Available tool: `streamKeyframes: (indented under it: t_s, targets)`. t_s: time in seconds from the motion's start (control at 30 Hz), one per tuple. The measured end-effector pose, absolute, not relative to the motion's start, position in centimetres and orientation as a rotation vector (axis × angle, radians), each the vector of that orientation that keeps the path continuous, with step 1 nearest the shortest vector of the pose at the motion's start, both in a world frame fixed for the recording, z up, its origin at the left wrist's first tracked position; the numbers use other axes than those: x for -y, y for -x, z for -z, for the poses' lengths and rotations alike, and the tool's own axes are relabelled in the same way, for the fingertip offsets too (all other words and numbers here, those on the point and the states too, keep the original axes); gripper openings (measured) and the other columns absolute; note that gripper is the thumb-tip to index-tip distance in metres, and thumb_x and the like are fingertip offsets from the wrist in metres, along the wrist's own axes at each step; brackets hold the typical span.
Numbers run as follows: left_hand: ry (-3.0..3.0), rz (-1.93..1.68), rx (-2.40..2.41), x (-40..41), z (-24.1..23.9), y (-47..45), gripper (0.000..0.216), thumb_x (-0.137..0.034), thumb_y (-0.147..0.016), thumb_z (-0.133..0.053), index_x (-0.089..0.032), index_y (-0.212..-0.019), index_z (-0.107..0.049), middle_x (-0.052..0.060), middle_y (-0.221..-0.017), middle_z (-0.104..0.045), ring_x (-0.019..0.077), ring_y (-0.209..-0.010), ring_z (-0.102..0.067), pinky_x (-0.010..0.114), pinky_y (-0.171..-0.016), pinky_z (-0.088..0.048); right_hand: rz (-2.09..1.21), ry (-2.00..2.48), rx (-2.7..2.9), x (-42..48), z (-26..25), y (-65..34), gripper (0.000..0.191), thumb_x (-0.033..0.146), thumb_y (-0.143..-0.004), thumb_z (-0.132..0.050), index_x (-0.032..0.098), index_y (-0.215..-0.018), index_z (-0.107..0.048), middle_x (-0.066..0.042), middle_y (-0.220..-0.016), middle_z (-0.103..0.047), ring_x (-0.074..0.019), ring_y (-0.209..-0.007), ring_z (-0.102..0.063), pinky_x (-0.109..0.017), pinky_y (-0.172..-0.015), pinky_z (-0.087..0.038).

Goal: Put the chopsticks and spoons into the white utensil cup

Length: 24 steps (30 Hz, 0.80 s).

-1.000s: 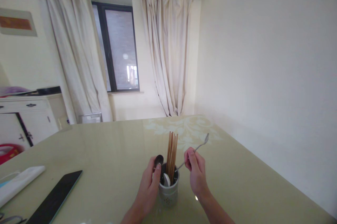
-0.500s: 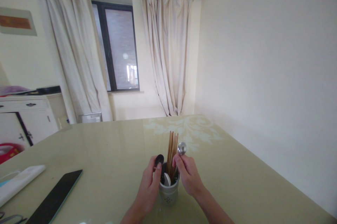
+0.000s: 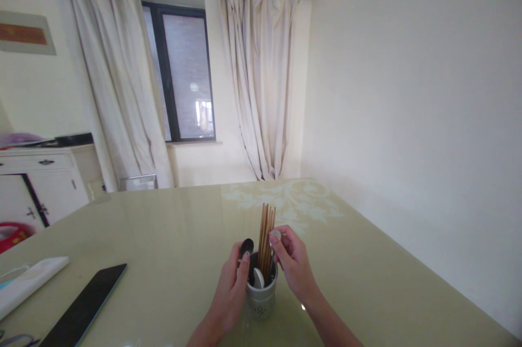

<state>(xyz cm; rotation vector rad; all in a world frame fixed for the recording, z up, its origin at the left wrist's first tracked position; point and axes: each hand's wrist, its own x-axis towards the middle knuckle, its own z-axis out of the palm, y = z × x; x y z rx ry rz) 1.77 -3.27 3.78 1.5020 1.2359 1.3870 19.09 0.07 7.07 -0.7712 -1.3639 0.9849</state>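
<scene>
A white utensil holder (image 3: pixel 261 299) stands on the table near me. Brown chopsticks (image 3: pixel 266 233) stick up out of it, beside a dark spoon (image 3: pixel 246 248) and a white spoon (image 3: pixel 258 277). My left hand (image 3: pixel 228 295) wraps around the holder's left side, thumb by the dark spoon. My right hand (image 3: pixel 294 266) pinches a metal spoon (image 3: pixel 276 235) just under its bowl, with the handle pointing down into the holder next to the chopsticks.
The pale green glass table (image 3: pixel 171 243) runs to a wall on the right. A black phone or tablet (image 3: pixel 84 310) and a white cloth (image 3: pixel 28 282) lie at the left. A white cabinet (image 3: pixel 41 184) and a curtained window (image 3: pixel 183 75) are behind.
My right hand swung the metal spoon from a slant over the table to upright, bowl up, and lowered its handle into the holder. My left hand stayed on the holder.
</scene>
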Motion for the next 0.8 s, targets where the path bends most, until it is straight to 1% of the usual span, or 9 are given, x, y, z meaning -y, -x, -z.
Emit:
streamKeyframes:
  t_s: [0.07, 0.13, 0.23, 0.33, 0.47, 0.53, 0.6, 0.73, 0.8]
  targets:
    - [-1.461, -1.364, -1.248, 3.3, -3.4, -1.7, 0.071, -0.071, -0.100, -0.047, -0.018, -0.146, -0.060, 0.015, -0.153, -0.062, 0.0325, -0.148, -0.050, 0.047, -0.119, -0.047, -0.957, 0.767, 1.359, -0.2, -6.9, -19.1, 0.038, 0.059, -0.098, -0.070, 0.022, -0.099, -0.063, 0.006, -0.069, -0.049, -0.0113, -0.057, -0.043, -0.023, -0.050, -0.033]
    - [-1.428, -1.336, -1.267, 3.3, -3.0, -1.6, 0.079, -0.076, -0.098, -0.045, -0.017, -0.149, -0.058, 0.016, -0.158, -0.058, 0.0339, -0.154, -0.043, 0.051, -0.127, -0.036, -0.920, 0.767, 1.361, -0.3, -6.7, -19.1, 0.035, 0.056, -0.097, -0.072, 0.023, -0.104, -0.063, 0.005, -0.071, -0.051, -0.0116, -0.058, -0.043, -0.023, -0.051, -0.034]
    - [-1.480, -1.281, -1.219, 3.5, -2.6, -1.4, 0.086, -0.080, -0.097, -0.041, -0.014, -0.150, -0.057, 0.019, -0.162, -0.053, 0.0354, -0.156, -0.040, 0.053, -0.132, -0.026, -0.897, 0.781, 1.370, -0.2, -6.6, -19.1, 0.037, 0.052, -0.092, -0.078, 0.024, -0.108, -0.061, 0.005, -0.073, -0.054, -0.0133, -0.060, -0.050, -0.024, -0.054, -0.040]
    - [-1.611, -1.225, -1.068, 3.7, -2.7, -1.1, 0.088, -0.081, -0.095, -0.042, -0.016, -0.154, -0.054, 0.019, -0.163, -0.052, 0.0365, -0.155, -0.042, 0.053, -0.131, -0.029, -0.832, 0.839, 1.413, 0.1, -6.9, -19.1, 0.035, 0.047, -0.090, -0.078, 0.023, -0.108, -0.061, 0.004, -0.073, -0.057, -0.0159, -0.061, -0.055, -0.025, -0.056, -0.044]
    - [-1.730, -1.184, -0.919, 3.7, -3.1, -0.9, 0.093, -0.081, -0.090, -0.056, -0.020, -0.160, -0.046, 0.018, -0.161, -0.054, 0.0390, -0.151, -0.047, 0.055, -0.125, -0.038, -0.717, 0.859, 1.475, 0.5, -7.2, -19.3, 0.024, 0.043, -0.098, -0.064, 0.022, -0.110, -0.062, 0.001, -0.082, -0.059, -0.0175, -0.067, -0.058, -0.028, -0.062, -0.049]
    - [-1.787, -1.163, -0.889, 3.6, -3.5, -1.0, 0.095, -0.075, -0.086, -0.068, -0.020, -0.160, -0.046, 0.019, -0.157, -0.058, 0.0404, -0.146, -0.052, 0.054, -0.122, -0.042, -0.713, 0.831, 1.512, 0.6, -7.2, -19.5, 0.024, 0.043, -0.103, -0.054, 0.022, -0.113, -0.063, 0.000, -0.086, -0.060, -0.0185, -0.073, -0.060, -0.029, -0.068, -0.050]
    - [-1.850, -1.127, -0.865, 3.6, -3.9, -1.3, 0.091, -0.064, -0.083, -0.079, -0.021, -0.158, -0.049, 0.018, -0.153, -0.061, 0.0398, -0.143, -0.054, 0.052, -0.121, -0.044, -0.733, 0.801, 1.548, 0.7, -6.9, -19.5, 0.025, 0.044, -0.106, -0.048, 0.023, -0.111, -0.062, 0.000, -0.085, -0.060, -0.0184, -0.074, -0.059, -0.029, -0.070, -0.050]
    - [-1.917, -1.084, -0.840, 3.4, -4.4, -1.7, 0.082, -0.048, -0.083, -0.084, -0.022, -0.154, -0.054, 0.015, -0.154, -0.060, 0.0376, -0.143, -0.055, 0.050, -0.123, -0.041, -0.780, 0.819, 1.528, 0.5, -6.1, -19.3, 0.025, 0.047, -0.100, -0.063, 0.025, -0.101, -0.054, 0.005, -0.076, -0.051, -0.0153, -0.064, -0.051, -0.026, -0.060, -0.044]
    - [-1.922, -1.073, -0.913, 3.3, -4.4, -1.8, 0.082, -0.043, -0.080, -0.086, -0.023, -0.153, -0.055, 0.015, -0.154, -0.060, 0.0370, -0.142, -0.055, 0.048, -0.122, -0.041, -0.800, 0.846, 1.442, 0.3, -5.8, -19.0, 0.032, 0.049, -0.098, -0.067, 0.025, -0.111, -0.052, 0.006, -0.077, -0.051, -0.0155, -0.065, -0.052, -0.026, -0.060, -0.046]
